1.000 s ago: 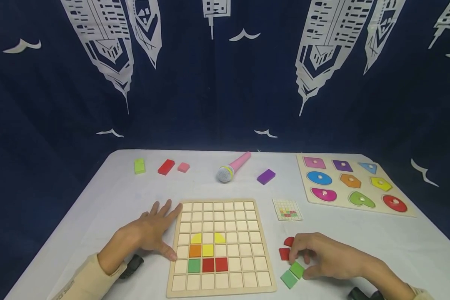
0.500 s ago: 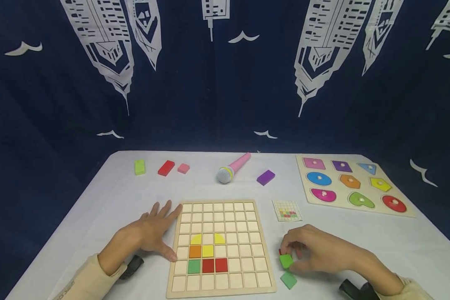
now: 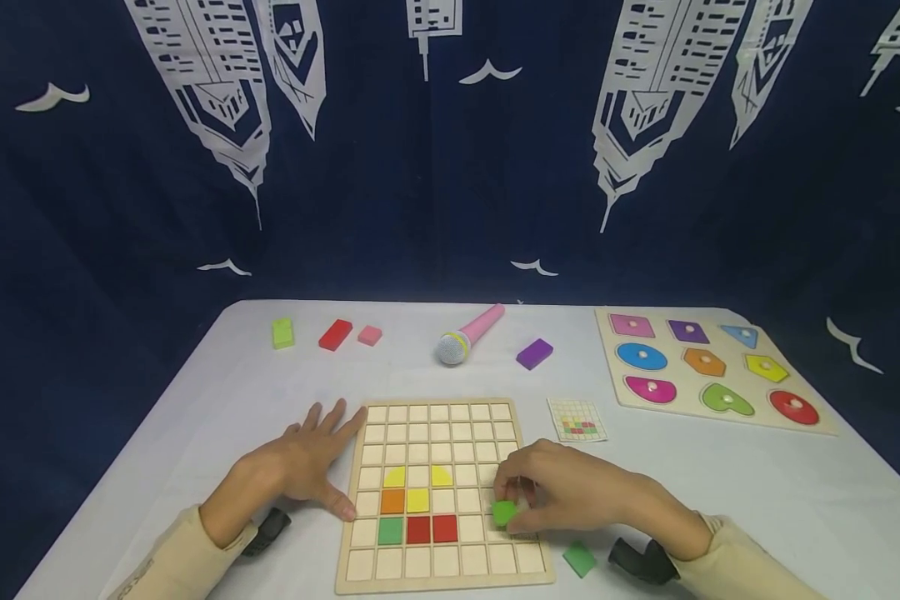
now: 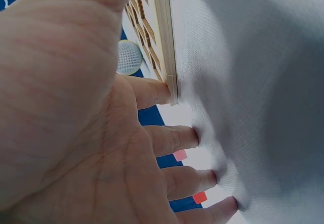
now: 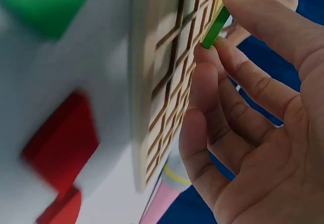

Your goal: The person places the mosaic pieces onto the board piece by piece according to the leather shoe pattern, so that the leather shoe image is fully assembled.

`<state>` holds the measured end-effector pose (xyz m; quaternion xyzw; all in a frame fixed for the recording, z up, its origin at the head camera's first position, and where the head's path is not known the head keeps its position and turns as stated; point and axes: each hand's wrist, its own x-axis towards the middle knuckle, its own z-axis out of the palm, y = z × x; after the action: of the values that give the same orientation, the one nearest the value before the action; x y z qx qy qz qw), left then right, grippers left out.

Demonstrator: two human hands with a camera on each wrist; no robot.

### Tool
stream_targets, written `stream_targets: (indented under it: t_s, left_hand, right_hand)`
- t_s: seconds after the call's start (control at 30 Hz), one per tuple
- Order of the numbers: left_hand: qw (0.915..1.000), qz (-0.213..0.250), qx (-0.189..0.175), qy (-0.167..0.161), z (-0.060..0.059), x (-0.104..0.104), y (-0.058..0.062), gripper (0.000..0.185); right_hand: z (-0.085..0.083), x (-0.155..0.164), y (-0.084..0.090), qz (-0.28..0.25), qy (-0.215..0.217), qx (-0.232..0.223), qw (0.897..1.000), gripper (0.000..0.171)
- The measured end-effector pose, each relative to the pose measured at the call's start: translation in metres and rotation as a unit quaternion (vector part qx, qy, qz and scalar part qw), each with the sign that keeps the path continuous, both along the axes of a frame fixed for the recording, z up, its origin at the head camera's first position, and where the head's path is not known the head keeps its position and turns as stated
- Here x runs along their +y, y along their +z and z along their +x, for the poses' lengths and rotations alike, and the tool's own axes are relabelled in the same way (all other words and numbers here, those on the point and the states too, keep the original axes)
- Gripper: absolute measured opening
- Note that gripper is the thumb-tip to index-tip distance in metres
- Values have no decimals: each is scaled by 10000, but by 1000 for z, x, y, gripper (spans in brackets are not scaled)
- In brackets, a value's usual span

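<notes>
A wooden grid board (image 3: 352, 550) lies on the white table, with yellow, orange, green and red tiles set in some of its cells. Along its left edge rests my left hand (image 3: 300, 467), fingers spread, with thumb and a fingertip touching the frame. My right hand (image 3: 570, 487) pinches a bright green square tile (image 3: 504, 512) between thumb and fingers, just above the right-hand columns. In the right wrist view that green tile (image 5: 216, 28) appears edge-on. Another green tile (image 3: 579, 559) lies right of the board. Red tiles (image 5: 63, 138) on the table show in the right wrist view; my right hand hides them in the head view.
A small pattern card (image 3: 577, 419) lies right of the board. Behind are a toy microphone (image 3: 468, 335), a purple block (image 3: 535, 354), red (image 3: 335, 335), pink (image 3: 370, 335) and lime (image 3: 282, 333) blocks. A shape puzzle (image 3: 720, 421) lies at the back right.
My right hand has picked up the bright green tile from beside the board and carried it left over the grid. My left hand stays at the board's edge.
</notes>
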<state>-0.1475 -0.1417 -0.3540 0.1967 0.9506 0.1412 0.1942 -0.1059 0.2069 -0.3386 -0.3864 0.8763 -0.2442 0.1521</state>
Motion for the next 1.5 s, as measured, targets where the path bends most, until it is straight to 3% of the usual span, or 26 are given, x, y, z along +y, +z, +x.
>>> stream_targets:
  t_s: [0.23, 0.8, 1.17, 1.37, 1.5]
  left_hand:
    - [10000, -2, 13, 15, 0, -1, -2, 135]
    - [10000, 25, 31, 38, 1, -2, -3, 135]
    - [10000, -43, 82, -15, 1, -1, -2, 135]
    - [9999, -12, 92, -48, 1, -1, 0, 135]
    - [9999, -3, 91, -70, 1, -1, 1, 135]
  right_hand:
    - [-4, -24, -6, 84, 371, 83, 9992, 15]
    - [-3, -47, -15, 302, 425, 254, 9983, 19]
    - [12, -4, -13, -599, 457, -317, 9967, 18]
    - [22, 30, -16, -723, 9, -878, 9935, 20]
    - [28, 47, -18, -645, -33, -816, 9946, 23]
